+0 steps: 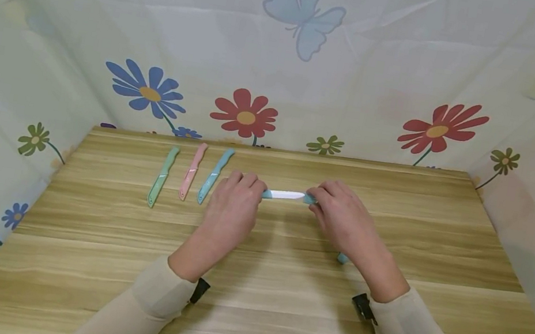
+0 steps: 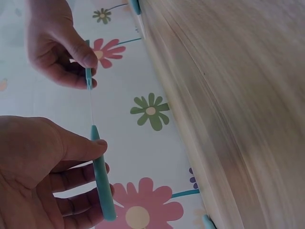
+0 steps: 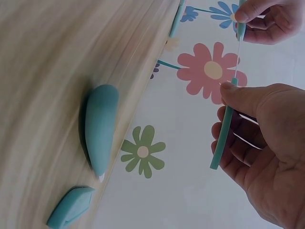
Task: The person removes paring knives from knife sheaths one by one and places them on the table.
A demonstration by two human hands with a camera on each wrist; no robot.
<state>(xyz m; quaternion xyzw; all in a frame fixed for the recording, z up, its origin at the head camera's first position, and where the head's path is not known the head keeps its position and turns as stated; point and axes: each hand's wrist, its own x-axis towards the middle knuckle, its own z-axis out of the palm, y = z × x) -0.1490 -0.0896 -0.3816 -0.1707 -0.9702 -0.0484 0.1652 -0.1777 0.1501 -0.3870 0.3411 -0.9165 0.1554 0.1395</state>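
My left hand [image 1: 234, 204] pinches the teal handle [image 2: 103, 188] of a small knife between thumb and fingers. The white blade [image 1: 286, 195] points right, held above the table and bare along most of its length. A slim teal sheath [image 3: 223, 138] is gripped in my right hand [image 1: 346, 217], its mouth right at the blade's tip. Seen from the right wrist, a rounded teal handle [image 3: 102, 129] lies on the wood beside an angular teal piece [image 3: 71, 208]. The right forearm mostly hides these from the head camera.
Three sheathed knives lie side by side at the back left of the wooden table [image 1: 249, 316]: green [image 1: 162, 176], pink [image 1: 192, 171] and blue [image 1: 215, 176]. The blue one is close to my left hand. A flower-printed cloth [image 1: 366, 72] stands behind the table and along both sides.
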